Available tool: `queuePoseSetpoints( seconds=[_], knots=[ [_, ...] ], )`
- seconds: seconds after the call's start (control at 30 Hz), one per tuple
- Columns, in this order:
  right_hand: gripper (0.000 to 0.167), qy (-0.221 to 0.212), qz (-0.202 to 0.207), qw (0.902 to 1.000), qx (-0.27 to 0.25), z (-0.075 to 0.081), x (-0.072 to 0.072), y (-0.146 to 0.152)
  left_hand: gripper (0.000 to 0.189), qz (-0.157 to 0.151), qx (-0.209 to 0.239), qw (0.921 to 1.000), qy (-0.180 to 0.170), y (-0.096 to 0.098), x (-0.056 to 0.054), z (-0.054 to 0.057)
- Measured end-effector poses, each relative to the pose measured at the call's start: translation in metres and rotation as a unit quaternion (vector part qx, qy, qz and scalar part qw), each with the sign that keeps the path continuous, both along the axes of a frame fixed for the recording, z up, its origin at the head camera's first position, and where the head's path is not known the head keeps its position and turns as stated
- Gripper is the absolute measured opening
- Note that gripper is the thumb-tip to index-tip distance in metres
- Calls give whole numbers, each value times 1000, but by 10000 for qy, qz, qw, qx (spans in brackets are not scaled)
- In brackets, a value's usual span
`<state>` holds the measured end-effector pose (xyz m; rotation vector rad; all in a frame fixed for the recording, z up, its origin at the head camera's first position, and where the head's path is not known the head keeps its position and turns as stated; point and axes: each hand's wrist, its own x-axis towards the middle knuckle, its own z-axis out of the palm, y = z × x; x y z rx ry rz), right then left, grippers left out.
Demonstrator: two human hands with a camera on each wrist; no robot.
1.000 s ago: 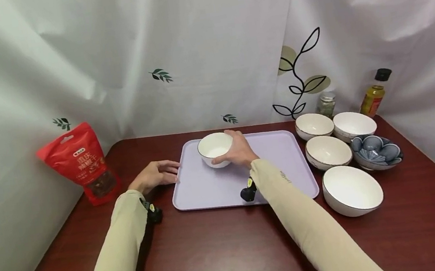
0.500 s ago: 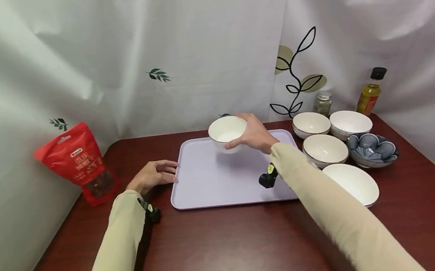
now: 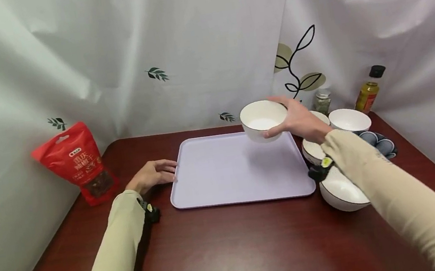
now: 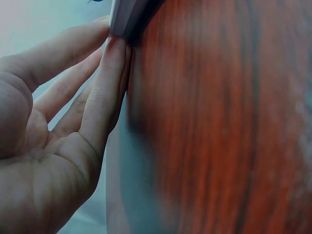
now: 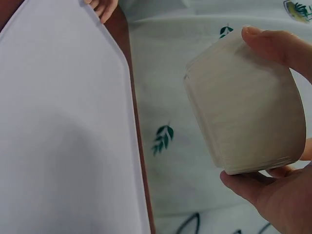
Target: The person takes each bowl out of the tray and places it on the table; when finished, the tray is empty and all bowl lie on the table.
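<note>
My right hand (image 3: pixel 301 118) grips a white bowl (image 3: pixel 258 133) with a thin dark rim by its right side. The bowl is held upright above the back right of a pale lilac tray (image 3: pixel 223 172), and its shadow falls on the tray. In the right wrist view, thumb and fingers spread across the bowl's outer wall (image 5: pixel 248 107). My left hand (image 3: pixel 152 175) rests at the tray's left edge. Seen from the left wrist, its fairly straight fingertips touch the tray's rim (image 4: pixel 127 19).
White bowls stand right of the tray, one at the back (image 3: pixel 350 119) and one in front (image 3: pixel 344 191); my right arm partly covers them. Blue-grey dishes (image 3: pixel 383 146), a spice jar (image 3: pixel 322 102) and an oil bottle (image 3: pixel 368 93) are nearby. A red pouch (image 3: pixel 80 163) leans at left.
My right hand has lifted the bowl off the tray and carried it up and to the right. The left hand stays at the tray's left edge.
</note>
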<state>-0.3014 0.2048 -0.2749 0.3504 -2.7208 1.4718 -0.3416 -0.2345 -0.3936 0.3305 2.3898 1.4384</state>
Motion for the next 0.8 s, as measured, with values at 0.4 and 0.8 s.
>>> queuePoseSetpoints(
  seconds=[0.4,0.8],
  knots=[
    [109,169,-436,9919,1182,5,62,80,57,-32,-26,10000,66,0,0,-2],
    [102,530,-726,9902,1071,-30,111,157,58,25,98,9999,-7,-1,1,-1]
  ],
)
